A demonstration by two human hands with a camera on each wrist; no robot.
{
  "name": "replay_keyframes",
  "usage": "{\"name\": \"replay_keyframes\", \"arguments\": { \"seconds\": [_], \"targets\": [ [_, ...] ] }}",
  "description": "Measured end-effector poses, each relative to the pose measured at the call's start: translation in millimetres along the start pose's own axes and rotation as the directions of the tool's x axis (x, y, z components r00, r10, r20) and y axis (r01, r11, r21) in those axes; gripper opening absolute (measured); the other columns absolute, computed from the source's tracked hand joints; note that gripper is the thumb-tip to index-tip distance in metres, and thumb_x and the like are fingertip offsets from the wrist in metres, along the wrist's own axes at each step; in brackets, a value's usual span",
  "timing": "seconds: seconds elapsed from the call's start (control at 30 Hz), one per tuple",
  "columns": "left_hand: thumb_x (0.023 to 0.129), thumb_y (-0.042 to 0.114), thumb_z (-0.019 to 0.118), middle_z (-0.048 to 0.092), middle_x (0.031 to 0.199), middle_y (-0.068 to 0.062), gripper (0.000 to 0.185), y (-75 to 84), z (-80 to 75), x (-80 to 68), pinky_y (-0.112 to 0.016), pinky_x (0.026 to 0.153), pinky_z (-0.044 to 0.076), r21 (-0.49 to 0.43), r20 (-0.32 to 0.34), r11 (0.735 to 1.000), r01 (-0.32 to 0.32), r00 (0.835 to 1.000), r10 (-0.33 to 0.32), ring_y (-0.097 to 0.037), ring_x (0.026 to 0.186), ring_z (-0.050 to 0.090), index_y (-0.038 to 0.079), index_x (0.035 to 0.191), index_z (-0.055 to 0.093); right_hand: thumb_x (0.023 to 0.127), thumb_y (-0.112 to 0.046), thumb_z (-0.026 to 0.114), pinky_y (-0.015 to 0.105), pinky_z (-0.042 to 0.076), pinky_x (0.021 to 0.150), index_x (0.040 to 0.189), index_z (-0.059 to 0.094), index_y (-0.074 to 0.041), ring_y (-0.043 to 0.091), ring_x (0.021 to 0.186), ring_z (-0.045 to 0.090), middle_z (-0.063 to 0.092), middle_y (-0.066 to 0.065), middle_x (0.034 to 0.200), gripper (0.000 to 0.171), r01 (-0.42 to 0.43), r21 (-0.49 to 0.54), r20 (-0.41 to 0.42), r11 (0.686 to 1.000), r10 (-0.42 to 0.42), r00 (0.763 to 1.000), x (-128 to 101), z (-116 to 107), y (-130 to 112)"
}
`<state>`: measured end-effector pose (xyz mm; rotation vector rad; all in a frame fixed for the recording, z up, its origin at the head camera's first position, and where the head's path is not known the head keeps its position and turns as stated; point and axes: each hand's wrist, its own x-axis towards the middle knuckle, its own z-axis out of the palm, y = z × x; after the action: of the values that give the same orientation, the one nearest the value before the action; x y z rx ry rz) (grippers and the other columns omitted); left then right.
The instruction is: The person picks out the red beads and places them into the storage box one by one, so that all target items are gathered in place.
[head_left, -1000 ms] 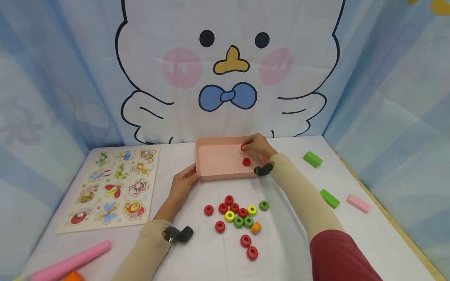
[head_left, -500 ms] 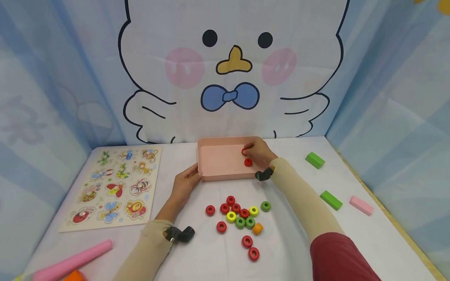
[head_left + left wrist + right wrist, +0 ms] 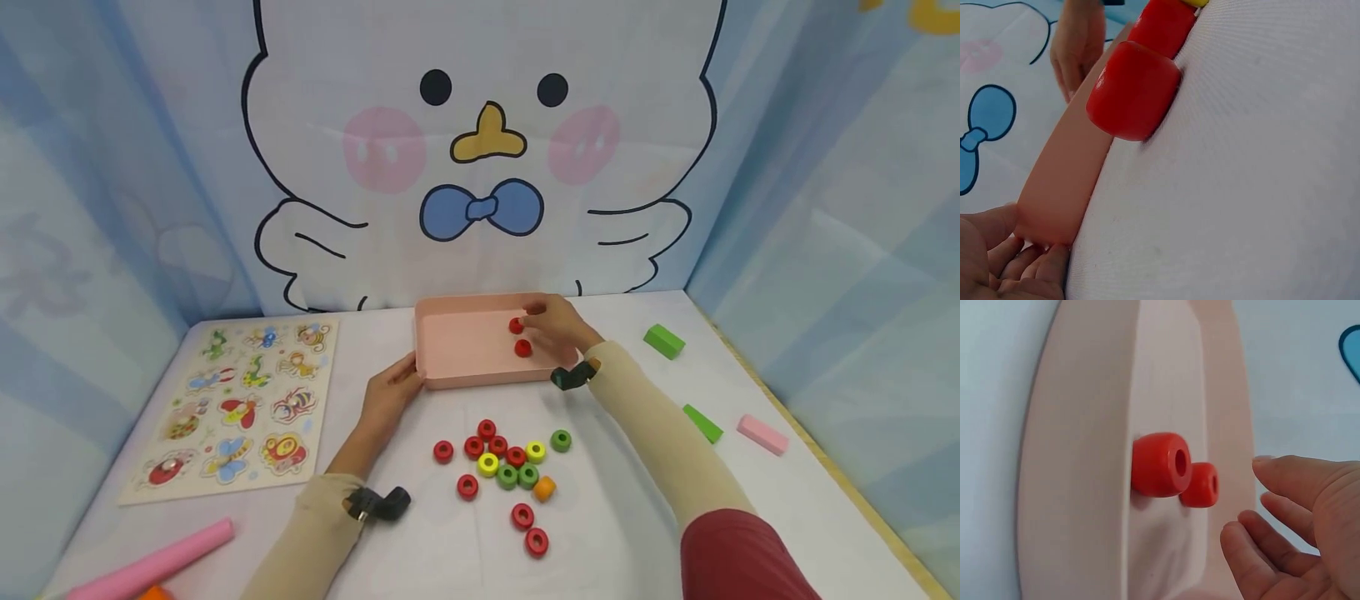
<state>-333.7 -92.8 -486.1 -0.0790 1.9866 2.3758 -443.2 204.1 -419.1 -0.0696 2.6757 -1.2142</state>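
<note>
A shallow pink tray lies against the back of the table. My left hand grips its near left corner, with the thumb on the wall and the fingers curled at the edge. Inside the tray, toward its right side, stand a rear red bead and a nearer red bead, both with a hole. My right hand hovers over the right end of the tray, close to the rear bead. In the right wrist view the fingers are spread and hold nothing.
Several loose red, yellow and green beads and an orange one lie in front of the tray. An insect puzzle board is at left, a pink stick nearer. Green blocks and a pink block lie right.
My right hand has lowered the rear red bead onto the tray floor and let go of it, drawing slightly to the right. My left hand stays at the tray corner.
</note>
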Motion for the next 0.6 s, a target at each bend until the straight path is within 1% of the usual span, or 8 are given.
{"name": "replay_keyframes", "arguments": {
  "seconds": [0.1, 0.17, 0.2, 0.3, 0.4, 0.47, 0.53, 0.6],
  "targets": [
    [0.095, 0.005, 0.063, 0.048, 0.145, -0.016, 0.053, -1.0, -2.5, -1.1, -0.021, 0.1, 0.044, 0.018, 0.022, 1.0, -0.017, 1.0, 0.016, -0.021, 0.133, 0.045, -0.001, 0.144, 0.046, 0.096, -0.02, 0.064, 0.041, 0.047, 0.102, 0.136, 0.055, -0.004, 0.031, 0.118, 0.052, 0.056, 0.015, 0.13, 0.044, 0.086, -0.095, -0.012, 0.992, -0.087, 0.996, -12.8, -3.8, -4.8],
    [0.096, 0.005, 0.062, 0.046, 0.146, -0.017, 0.053, -0.1, -4.2, -1.0, -0.021, 0.101, 0.043, 0.018, 0.04, 0.999, -0.027, 0.999, 0.026, -0.022, 0.133, 0.044, -0.002, 0.145, 0.044, 0.095, -0.021, 0.066, 0.041, 0.047, 0.102, 0.134, 0.057, -0.004, 0.03, 0.117, 0.054, 0.058, 0.015, 0.13, 0.043, 0.109, -0.134, -0.018, 0.985, -0.113, 0.993, -21.0, -6.3, -9.3],
    [0.096, 0.004, 0.061, 0.045, 0.146, -0.019, 0.053, 4.3, -4.0, -3.3, -0.022, 0.102, 0.043, 0.011, 0.05, 1.0, -0.027, 0.998, 0.026, -0.023, 0.134, 0.043, -0.004, 0.145, 0.042, 0.095, -0.022, 0.066, 0.041, 0.048, 0.101, 0.133, 0.057, -0.004, 0.03, 0.117, 0.054, 0.058, 0.014, 0.129, 0.042, 0.117, -0.136, -0.016, 0.984, -0.12, 0.993, -25.0, -7.2, -11.2],
    [0.096, 0.004, 0.061, 0.046, 0.146, -0.018, 0.053, 5.1, -5.8, -2.3, -0.023, 0.102, 0.042, 0.009, 0.047, 1.0, -0.02, 0.999, 0.019, -0.022, 0.134, 0.044, -0.002, 0.146, 0.043, 0.095, -0.022, 0.066, 0.04, 0.049, 0.1, 0.131, 0.059, -0.004, 0.029, 0.114, 0.055, 0.06, 0.013, 0.126, 0.041, 0.14, -0.128, -0.003, 0.982, -0.142, 0.99, -38.6, -8.5, -13.8],
    [0.096, 0.006, 0.061, 0.047, 0.146, -0.015, 0.053, 4.5, -5.8, -0.8, -0.024, 0.102, 0.043, 0.017, 0.036, 1.0, -0.003, 0.999, 0.003, -0.02, 0.133, 0.045, 0.001, 0.146, 0.044, 0.095, -0.022, 0.066, 0.04, 0.051, 0.098, 0.13, 0.06, -0.004, 0.028, 0.114, 0.056, 0.062, 0.012, 0.124, 0.04, 0.171, -0.113, 0.013, 0.979, -0.17, 0.985, -56.3, -7.5, -14.8],
    [0.096, 0.006, 0.062, 0.048, 0.145, -0.014, 0.053, -0.2, -5.7, 2.2, -0.023, 0.102, 0.043, 0.015, 0.03, 1.0, -0.004, 1.0, 0.003, -0.02, 0.132, 0.046, 0.001, 0.145, 0.045, 0.095, -0.022, 0.067, 0.039, 0.052, 0.096, 0.128, 0.062, -0.004, 0.028, 0.114, 0.057, 0.063, 0.011, 0.122, 0.038, 0.194, -0.11, 0.022, 0.975, -0.192, 0.981, -69.6, -4.6, -14.7],
    [0.096, 0.006, 0.062, 0.048, 0.145, -0.014, 0.052, -1.2, -4.7, 2.5, -0.023, 0.102, 0.043, 0.013, 0.028, 1.0, 0.002, 1.0, -0.003, -0.02, 0.132, 0.046, 0.001, 0.145, 0.046, 0.094, -0.02, 0.068, 0.038, 0.053, 0.095, 0.125, 0.064, -0.004, 0.027, 0.113, 0.058, 0.065, 0.009, 0.119, 0.035, 0.235, -0.107, 0.043, 0.966, -0.232, 0.972, -83.0, 0.3, -13.9],
    [0.096, 0.006, 0.062, 0.048, 0.145, -0.015, 0.052, -2.1, -4.2, 2.3, -0.024, 0.102, 0.043, 0.005, 0.03, 1.0, 0.003, 1.0, -0.003, -0.02, 0.133, 0.046, 0.0, 0.145, 0.045, 0.094, -0.016, 0.068, 0.038, 0.053, 0.095, 0.123, 0.066, -0.003, 0.026, 0.11, 0.06, 0.066, 0.009, 0.116, 0.032, 0.291, -0.095, 0.078, 0.952, -0.285, 0.956, -95.8, 7.7, -12.2]
  ]
}}
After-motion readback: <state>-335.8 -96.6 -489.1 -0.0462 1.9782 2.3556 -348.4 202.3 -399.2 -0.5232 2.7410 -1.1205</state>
